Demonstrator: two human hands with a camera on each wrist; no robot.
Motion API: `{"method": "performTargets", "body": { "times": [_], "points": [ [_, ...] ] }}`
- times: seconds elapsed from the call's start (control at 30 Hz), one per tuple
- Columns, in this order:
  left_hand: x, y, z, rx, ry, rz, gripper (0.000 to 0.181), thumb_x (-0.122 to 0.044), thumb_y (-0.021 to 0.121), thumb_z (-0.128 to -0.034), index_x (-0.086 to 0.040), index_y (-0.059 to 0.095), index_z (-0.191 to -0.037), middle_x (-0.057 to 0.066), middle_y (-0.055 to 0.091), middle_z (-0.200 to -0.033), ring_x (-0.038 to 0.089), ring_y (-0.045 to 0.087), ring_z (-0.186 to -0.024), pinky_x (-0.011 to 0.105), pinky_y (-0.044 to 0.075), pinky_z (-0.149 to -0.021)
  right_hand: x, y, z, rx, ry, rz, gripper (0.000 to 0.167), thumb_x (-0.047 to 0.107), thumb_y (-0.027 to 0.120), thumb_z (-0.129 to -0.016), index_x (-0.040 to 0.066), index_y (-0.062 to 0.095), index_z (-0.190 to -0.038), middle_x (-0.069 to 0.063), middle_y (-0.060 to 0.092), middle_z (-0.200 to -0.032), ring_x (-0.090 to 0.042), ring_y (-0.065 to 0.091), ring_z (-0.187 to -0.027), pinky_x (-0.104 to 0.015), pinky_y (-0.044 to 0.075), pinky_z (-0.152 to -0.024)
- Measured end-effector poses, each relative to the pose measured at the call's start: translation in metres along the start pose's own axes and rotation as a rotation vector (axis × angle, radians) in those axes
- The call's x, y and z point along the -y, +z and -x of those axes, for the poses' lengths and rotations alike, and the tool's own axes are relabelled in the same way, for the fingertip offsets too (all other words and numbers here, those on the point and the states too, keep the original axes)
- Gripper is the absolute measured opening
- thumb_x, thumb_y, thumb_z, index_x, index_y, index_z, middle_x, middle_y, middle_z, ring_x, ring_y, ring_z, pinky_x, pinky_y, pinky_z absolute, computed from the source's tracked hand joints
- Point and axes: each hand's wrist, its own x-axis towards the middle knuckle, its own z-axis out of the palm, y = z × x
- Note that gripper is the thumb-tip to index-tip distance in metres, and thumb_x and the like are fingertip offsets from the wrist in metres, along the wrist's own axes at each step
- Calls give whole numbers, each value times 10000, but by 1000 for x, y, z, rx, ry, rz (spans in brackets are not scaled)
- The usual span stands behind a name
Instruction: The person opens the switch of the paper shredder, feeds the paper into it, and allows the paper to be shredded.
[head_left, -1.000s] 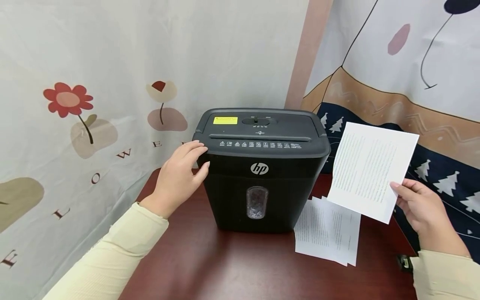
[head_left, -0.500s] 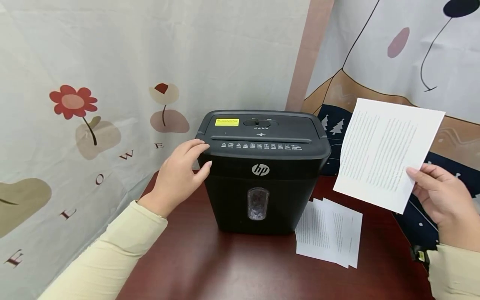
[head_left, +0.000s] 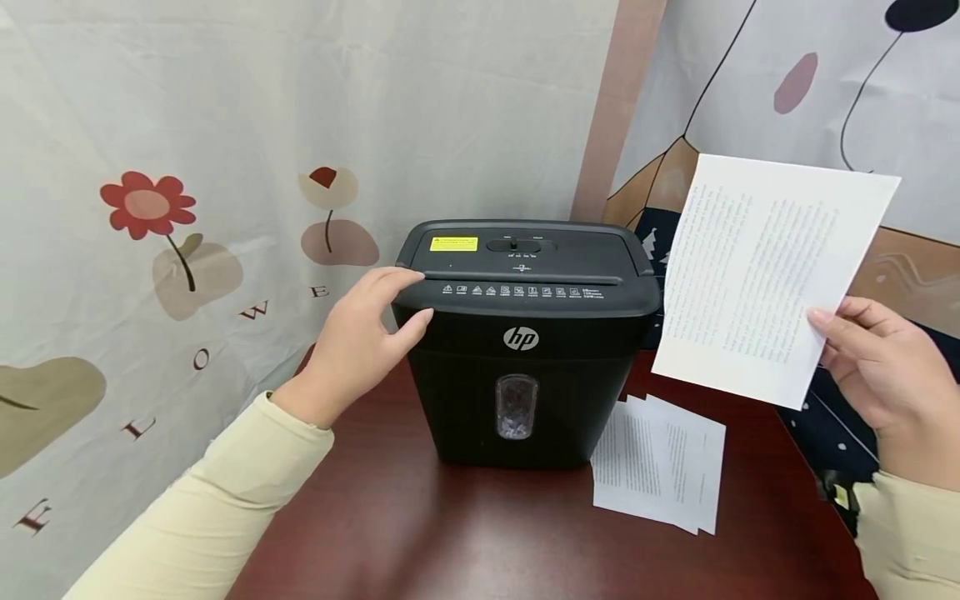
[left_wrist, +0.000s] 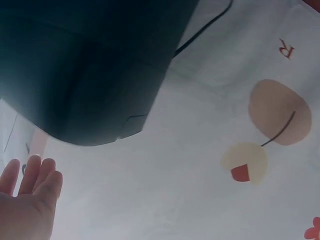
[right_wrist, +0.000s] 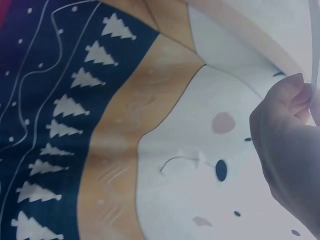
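Observation:
A black paper shredder (head_left: 457, 367) with an HP logo and a feed slot along its top stands mid-table. Beside its upper left corner is my left hand (head_left: 356, 342), fingers extended and loosely bent, holding nothing; whether the fingertips touch the lid I cannot tell. In the left wrist view the hand (left_wrist: 32, 200) is apart from the dark shredder body (left_wrist: 90, 75). Off to the right, my right hand (head_left: 888, 375) pinches a printed sheet of paper (head_left: 765, 275) by its right edge, raised above the table. Paper scraps show through the shredder's window (head_left: 516, 408).
Several printed sheets (head_left: 652, 467) lie on the dark red table (head_left: 480, 542), right of the shredder's base. Printed curtains (head_left: 465, 100) hang close behind and on both sides. A small dark object (head_left: 836, 496) is near the right sleeve.
The sheet in my right hand has risen, going first rightward and then slightly back left. My left hand has shifted a little to the right at the shredder's corner.

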Motion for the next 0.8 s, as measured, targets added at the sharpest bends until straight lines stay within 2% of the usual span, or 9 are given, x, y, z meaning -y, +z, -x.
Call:
{"method": "performTargets", "body": {
  "times": [0.17, 0.37, 0.57, 0.8],
  "points": [
    [-12, -7, -11, 52, -85, 60, 411, -151, 666, -899, -19, 588, -1281, 121, 583, -1286, 254, 503, -1232, 423, 394, -1047, 5, 17, -10, 34, 6, 36, 214, -63, 486, -959, -1, 656, -1073, -29, 687, -1096, -122, 688, -873, -189, 546, -695],
    [-26, -9, -21, 104, -149, 116, 432, -201, 648, -921, -39, 567, -1313, 102, 579, -1302, 228, 506, -1235, 402, 387, -1057, 5, 39, -20, 45, 11, 70, 190, -63, 512, -948, 17, 648, -1053, -29, 672, -1084, -121, 680, -886, -196, 544, -702],
    [-39, -6, -31, 127, -157, 172, 448, -213, 671, -908, -67, 568, -1318, 72, 595, -1280, 182, 519, -1219, 360, 395, -1048, 6, 60, -31, 144, 48, -15, 208, -88, 469, -960, -7, 627, -1069, -65, 657, -1086, -142, 670, -913, -214, 546, -717],
    [-48, -2, -42, 150, -173, 184, 423, -255, 665, -919, -108, 579, -1305, 37, 604, -1270, 179, 539, -1208, 355, 420, -1032, 10, 80, -38, 167, 46, -17, 172, -97, 481, -951, -12, 616, -1015, -74, 662, -1067, -147, 661, -906, -214, 539, -716]
  ]
}}
